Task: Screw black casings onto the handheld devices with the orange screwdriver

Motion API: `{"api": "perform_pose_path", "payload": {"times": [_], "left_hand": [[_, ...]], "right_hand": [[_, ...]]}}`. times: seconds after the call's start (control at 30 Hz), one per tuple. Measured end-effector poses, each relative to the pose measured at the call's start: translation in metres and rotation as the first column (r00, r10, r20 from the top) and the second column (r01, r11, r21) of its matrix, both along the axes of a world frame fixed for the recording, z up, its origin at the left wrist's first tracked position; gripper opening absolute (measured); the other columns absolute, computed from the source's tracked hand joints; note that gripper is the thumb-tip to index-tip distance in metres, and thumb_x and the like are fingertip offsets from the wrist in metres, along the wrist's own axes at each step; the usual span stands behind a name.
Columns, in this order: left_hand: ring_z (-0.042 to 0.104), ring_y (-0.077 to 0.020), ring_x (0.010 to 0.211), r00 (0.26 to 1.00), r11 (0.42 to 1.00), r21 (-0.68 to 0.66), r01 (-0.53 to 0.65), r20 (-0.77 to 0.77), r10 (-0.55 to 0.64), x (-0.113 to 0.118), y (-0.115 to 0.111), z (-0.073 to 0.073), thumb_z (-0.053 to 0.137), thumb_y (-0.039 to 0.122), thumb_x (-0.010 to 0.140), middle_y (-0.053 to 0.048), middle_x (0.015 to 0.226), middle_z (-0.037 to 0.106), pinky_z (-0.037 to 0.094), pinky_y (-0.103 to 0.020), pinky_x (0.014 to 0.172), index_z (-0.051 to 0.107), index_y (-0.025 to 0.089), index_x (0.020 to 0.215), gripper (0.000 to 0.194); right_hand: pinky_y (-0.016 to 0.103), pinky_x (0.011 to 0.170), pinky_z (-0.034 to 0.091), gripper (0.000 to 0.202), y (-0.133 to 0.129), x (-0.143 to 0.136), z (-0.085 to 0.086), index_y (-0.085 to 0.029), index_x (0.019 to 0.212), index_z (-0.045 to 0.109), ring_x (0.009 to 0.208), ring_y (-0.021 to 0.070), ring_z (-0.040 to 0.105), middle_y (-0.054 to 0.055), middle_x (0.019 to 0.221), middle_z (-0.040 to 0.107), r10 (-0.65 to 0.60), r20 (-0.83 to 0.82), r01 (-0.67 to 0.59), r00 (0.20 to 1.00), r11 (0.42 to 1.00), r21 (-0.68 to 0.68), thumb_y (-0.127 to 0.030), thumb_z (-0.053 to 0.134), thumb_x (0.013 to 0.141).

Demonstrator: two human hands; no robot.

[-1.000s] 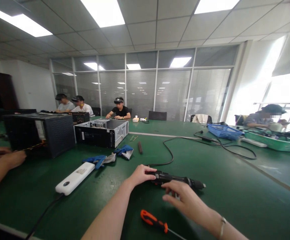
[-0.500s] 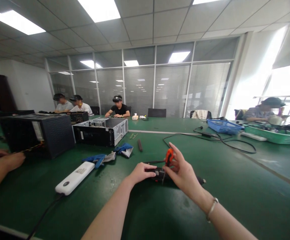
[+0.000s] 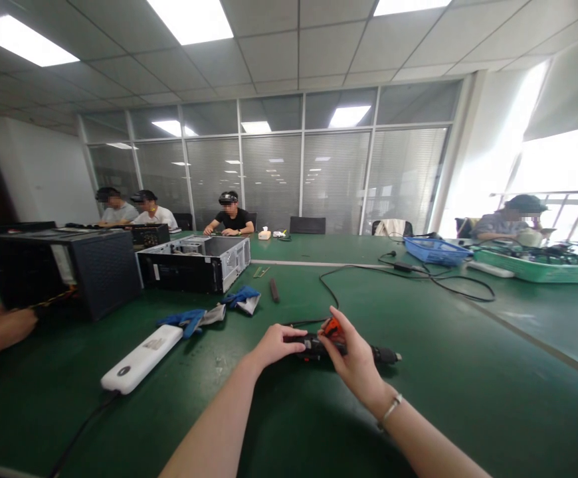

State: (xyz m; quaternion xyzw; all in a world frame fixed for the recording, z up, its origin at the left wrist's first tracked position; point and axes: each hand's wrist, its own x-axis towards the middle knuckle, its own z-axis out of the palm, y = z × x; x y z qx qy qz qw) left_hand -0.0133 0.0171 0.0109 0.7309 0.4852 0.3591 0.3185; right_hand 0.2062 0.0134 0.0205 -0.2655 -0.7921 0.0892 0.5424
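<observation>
A black corded power tool, which looks like an electric screwdriver (image 3: 385, 355), lies on its side on the green table (image 3: 448, 411), its tip to the right. My left hand (image 3: 278, 345) is closed on its rear end, thumb and fingers pinching the body. In my right hand (image 3: 351, 358) is a small screwdriver with an orange and black handle (image 3: 332, 328), gripped between thumb and fingers right over the tool's middle. My right palm partly covers the tool, and the small screwdriver's shaft is hidden.
Blue-grey gloves (image 3: 192, 320) and a white power strip (image 3: 142, 358) lie to the left. Beyond them are an open silver computer case (image 3: 234, 262) and a black case (image 3: 112, 272), where a co-worker's hands (image 3: 12, 328) work. Blue (image 3: 436, 252) and green baskets (image 3: 543, 265) stand right.
My right hand has lowered the orange-handled screwdriver towards the black tool and tilted it. My left hand keeps its hold on the rear end. The view has shifted slightly.
</observation>
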Motion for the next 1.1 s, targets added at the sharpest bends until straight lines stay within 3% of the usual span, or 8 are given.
{"api": "perform_pose_path", "payload": {"times": [0.2,0.3,0.5,0.7,0.9,1.1], "left_hand": [[0.067,-0.0263,0.093,0.999,0.999,0.035,0.011,-0.030,-0.010,0.001,0.000,0.000,0.070,0.032,0.075,-0.005,0.104,0.074,0.050,-0.032,0.086,0.069,0.017,0.116,0.044],[0.067,-0.0259,0.094,0.999,0.998,0.052,0.028,-0.026,-0.027,0.002,-0.001,0.002,0.069,0.031,0.076,-0.005,0.104,0.074,0.049,-0.032,0.088,0.070,0.016,0.114,0.041],[0.066,-0.0268,0.101,1.000,1.000,0.023,0.007,-0.027,-0.006,0.001,0.000,0.001,0.070,0.032,0.075,-0.006,0.112,0.071,0.047,-0.034,0.094,0.067,0.018,0.118,0.045],[0.067,-0.0254,0.098,0.999,1.000,0.031,-0.002,-0.049,0.004,0.001,-0.001,0.002,0.069,0.031,0.075,-0.005,0.109,0.072,0.048,-0.033,0.092,0.068,0.018,0.117,0.044],[0.066,-0.0256,0.101,0.998,1.000,0.025,-0.010,-0.056,0.011,0.000,-0.001,0.000,0.069,0.033,0.076,-0.004,0.112,0.071,0.048,-0.033,0.093,0.067,0.020,0.118,0.045],[0.066,-0.0274,0.100,0.999,1.000,0.028,0.003,-0.044,-0.002,0.003,-0.006,0.007,0.069,0.033,0.076,-0.004,0.109,0.072,0.047,-0.033,0.093,0.069,0.018,0.116,0.043]], "right_hand": [[0.039,0.096,0.051,0.056,-0.015,-0.009,0.015,-0.026,0.147,0.024,0.112,0.0198,0.059,0.010,0.123,0.057,0.117,0.105,-0.118,0.988,0.993,0.010,-0.017,0.041,0.095],[0.036,0.095,0.052,0.053,-0.020,-0.011,0.022,-0.028,0.145,0.027,0.112,0.0184,0.059,0.010,0.126,0.055,0.164,0.131,-0.167,0.978,0.986,0.008,-0.016,0.038,0.095],[0.036,0.082,0.055,0.042,-0.015,-0.004,0.025,-0.024,0.134,0.046,0.093,0.0211,0.062,0.010,0.108,0.059,-0.036,0.120,0.032,0.992,0.999,0.038,-0.026,0.050,0.093],[0.039,0.094,0.052,0.050,-0.019,-0.001,0.026,-0.026,0.143,0.031,0.107,0.0205,0.060,0.010,0.119,0.057,0.088,0.116,-0.087,0.989,0.996,-0.013,-0.018,0.040,0.094],[0.036,0.084,0.055,0.043,-0.024,-0.002,0.026,-0.026,0.136,0.042,0.099,0.0217,0.061,0.010,0.113,0.056,0.012,0.123,-0.017,0.992,0.999,0.046,-0.020,0.044,0.093],[0.035,0.091,0.053,0.051,-0.031,-0.005,0.024,-0.027,0.143,0.032,0.108,0.0203,0.058,0.010,0.120,0.056,0.103,0.162,-0.118,0.981,0.989,0.087,-0.013,0.040,0.095]]}}
